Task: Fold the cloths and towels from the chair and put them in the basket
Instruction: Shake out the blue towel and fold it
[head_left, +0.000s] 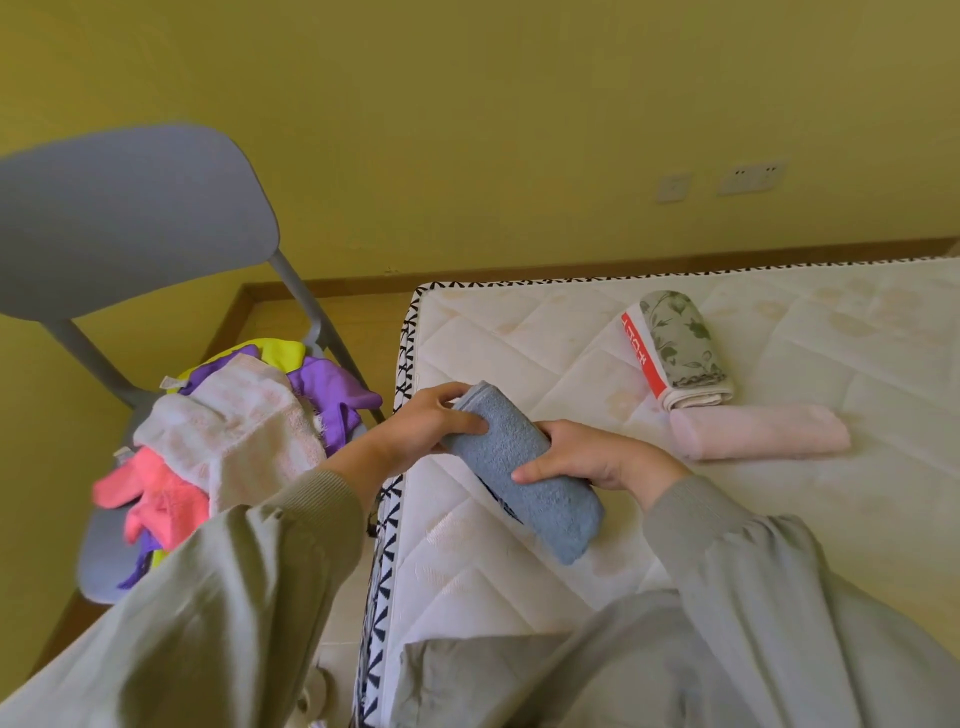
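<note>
Hands meet on one piece: the left hand (434, 418) is wrapped round the far end of a folded blue towel (524, 473), and the right hand (592, 457) clasps its middle from the other side. The towel is a narrow, thick bundle held at the near corner of the mattress (519, 338). Whether its low end rests on the quilting I cannot tell. It looks folded, or one fold short of it.

Further out on the mattress lie two finished pieces, touching: a folded floral cloth (678, 345) with a red stripe and a folded pink towel (758, 431). On the person's left, the grey chair (130, 208) carries a loose heap (234, 426) of white, purple, pink and yellow cloths, none folded. No basket is in view.

By my judgement the job is in its early part: about three pieces are folded, most of the heap is left, and nothing is shown in the basket.
</note>
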